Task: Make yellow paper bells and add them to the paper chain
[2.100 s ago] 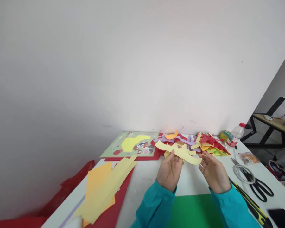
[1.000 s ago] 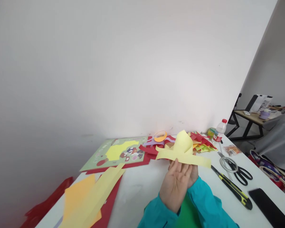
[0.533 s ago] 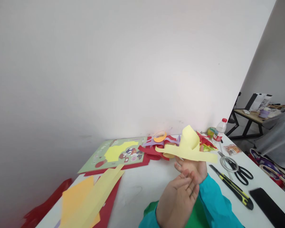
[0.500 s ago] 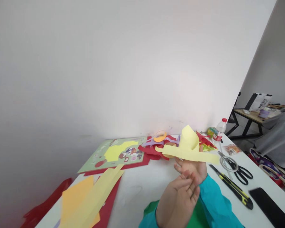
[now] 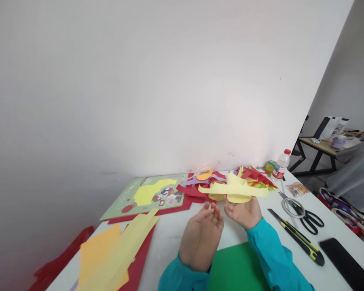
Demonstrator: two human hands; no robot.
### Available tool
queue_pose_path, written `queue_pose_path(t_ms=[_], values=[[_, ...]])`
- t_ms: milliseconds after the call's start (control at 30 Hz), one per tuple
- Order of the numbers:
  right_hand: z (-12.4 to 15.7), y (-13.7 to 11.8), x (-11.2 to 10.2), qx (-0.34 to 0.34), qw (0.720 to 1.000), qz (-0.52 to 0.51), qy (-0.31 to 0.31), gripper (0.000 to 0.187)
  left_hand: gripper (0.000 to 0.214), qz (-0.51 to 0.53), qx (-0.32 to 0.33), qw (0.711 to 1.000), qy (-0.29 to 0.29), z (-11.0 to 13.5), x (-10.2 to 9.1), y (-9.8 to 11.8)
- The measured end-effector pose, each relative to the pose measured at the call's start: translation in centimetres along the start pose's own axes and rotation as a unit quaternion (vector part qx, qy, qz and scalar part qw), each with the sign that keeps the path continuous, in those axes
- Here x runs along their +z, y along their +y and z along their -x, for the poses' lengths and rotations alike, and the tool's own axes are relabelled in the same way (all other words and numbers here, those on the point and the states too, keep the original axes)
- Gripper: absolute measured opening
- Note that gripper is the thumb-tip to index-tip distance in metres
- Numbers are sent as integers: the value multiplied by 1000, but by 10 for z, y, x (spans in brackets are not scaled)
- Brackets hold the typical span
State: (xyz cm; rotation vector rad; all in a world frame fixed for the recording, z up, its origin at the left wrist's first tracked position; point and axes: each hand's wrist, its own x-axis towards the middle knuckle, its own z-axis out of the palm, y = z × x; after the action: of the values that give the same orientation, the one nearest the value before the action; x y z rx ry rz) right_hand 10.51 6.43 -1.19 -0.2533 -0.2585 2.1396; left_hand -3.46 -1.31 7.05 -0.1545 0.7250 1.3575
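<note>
My right hand (image 5: 245, 213) is at the lower edge of a pale yellow curled paper piece (image 5: 238, 187), with its fingers and thumb on either side of it. The piece has a rolled middle and long strips reaching out left and right. To the left, my left hand (image 5: 202, 238) is palm up and holds nothing; its fingers are slightly bent and apart. Just behind the hands lie red curled paper pieces (image 5: 195, 193) with purple strips, and an orange paper ring (image 5: 204, 173) on top. A green sheet (image 5: 235, 266) lies under my forearms.
A craft paper pack (image 5: 127, 198) lies at the back left, with yellow and orange sheets (image 5: 100, 250) in front. On the right are scissors (image 5: 312, 220), a tape roll (image 5: 303, 210), a box cutter (image 5: 300, 240), a black strip (image 5: 347, 260) and a bottle (image 5: 281, 165).
The yellow paper piece has come down and tilted back beside the red pieces, with my right hand still at it. My left hand has moved left, away from my right, uncovering the green sheet.
</note>
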Motion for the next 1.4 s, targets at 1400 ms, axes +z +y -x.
queue_pose_path(t_ms=[1400], values=[[18,32,32,-35,990,124,-56,44,26,6,-92,990,-103,11,11,-33]])
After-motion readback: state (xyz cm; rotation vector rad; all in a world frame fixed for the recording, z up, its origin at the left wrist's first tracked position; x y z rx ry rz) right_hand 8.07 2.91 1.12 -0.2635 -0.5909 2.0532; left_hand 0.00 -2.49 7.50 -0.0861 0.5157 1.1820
